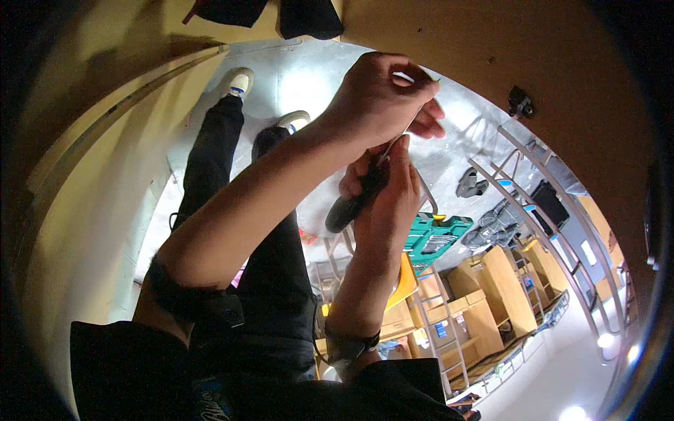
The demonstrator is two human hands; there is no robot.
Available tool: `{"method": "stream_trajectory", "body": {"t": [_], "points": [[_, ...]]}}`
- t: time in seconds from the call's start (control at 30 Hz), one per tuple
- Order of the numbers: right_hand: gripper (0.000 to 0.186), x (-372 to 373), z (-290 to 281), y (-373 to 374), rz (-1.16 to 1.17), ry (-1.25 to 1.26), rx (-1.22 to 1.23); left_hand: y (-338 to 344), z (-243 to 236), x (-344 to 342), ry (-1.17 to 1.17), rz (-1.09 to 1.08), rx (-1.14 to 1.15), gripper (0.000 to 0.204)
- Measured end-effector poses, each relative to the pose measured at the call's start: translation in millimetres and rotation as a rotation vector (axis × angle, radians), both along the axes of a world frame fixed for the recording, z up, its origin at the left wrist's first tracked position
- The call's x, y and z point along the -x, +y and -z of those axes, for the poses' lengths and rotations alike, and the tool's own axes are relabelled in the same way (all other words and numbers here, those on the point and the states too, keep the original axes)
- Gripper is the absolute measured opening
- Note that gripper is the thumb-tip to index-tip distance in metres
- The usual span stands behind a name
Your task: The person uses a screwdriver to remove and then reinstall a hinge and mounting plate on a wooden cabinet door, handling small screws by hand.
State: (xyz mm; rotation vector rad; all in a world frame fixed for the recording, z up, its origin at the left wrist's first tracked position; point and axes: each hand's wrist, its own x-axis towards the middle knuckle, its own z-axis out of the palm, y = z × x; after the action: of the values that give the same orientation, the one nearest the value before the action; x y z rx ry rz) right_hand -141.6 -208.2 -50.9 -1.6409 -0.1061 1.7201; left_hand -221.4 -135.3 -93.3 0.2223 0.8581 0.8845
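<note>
My right hand [390,189] is wrapped round the black handle of a screwdriver [345,212]. Its thin metal shaft slants up and to the right, toward the fingertips of my left hand [386,91]. The thumb and forefinger of my left hand are pinched together at the shaft's far end, while its other fingers curl below. Whatever small thing they pinch, if any, is too small or hidden to make out. Both hands are close together, just short of the brown wooden panel [463,35].
A small black fitting [520,102] is fixed to the panel at the right. Beyond my right hand lies an open green tool case [435,242]. Metal ladder rails [523,182], dark shoes [471,184] and wooden desk units [484,302] stand on the right. Dark cloth [309,17] shows at the top.
</note>
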Motion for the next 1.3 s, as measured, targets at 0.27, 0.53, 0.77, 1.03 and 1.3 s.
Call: {"method": "stream_trajectory", "body": {"t": [0.27, 0.53, 0.77, 1.03, 1.3], "points": [[0.028, 1, 12, 4, -0.066, -0.569, -0.244, 7, -1, -41, 0.205, -0.159, -0.106, 0.017], [0.023, -27, -6, 16, 0.026, 0.003, -0.136, 17, -2, -28, -0.038, -0.08, -0.012, 0.022], [0.025, -36, -11, 25, 0.023, 0.262, -0.104, 23, -12, -24, -0.057, 0.037, 0.032, 0.03], [0.048, -54, -14, 65, -0.335, -0.971, -0.308, 20, 14, -30, 0.554, -0.009, -0.414, 0.016], [0.045, -73, -43, 82, 0.009, 0.136, -0.279, 30, 7, -29, 0.323, -0.089, -0.246, 0.012]]}}
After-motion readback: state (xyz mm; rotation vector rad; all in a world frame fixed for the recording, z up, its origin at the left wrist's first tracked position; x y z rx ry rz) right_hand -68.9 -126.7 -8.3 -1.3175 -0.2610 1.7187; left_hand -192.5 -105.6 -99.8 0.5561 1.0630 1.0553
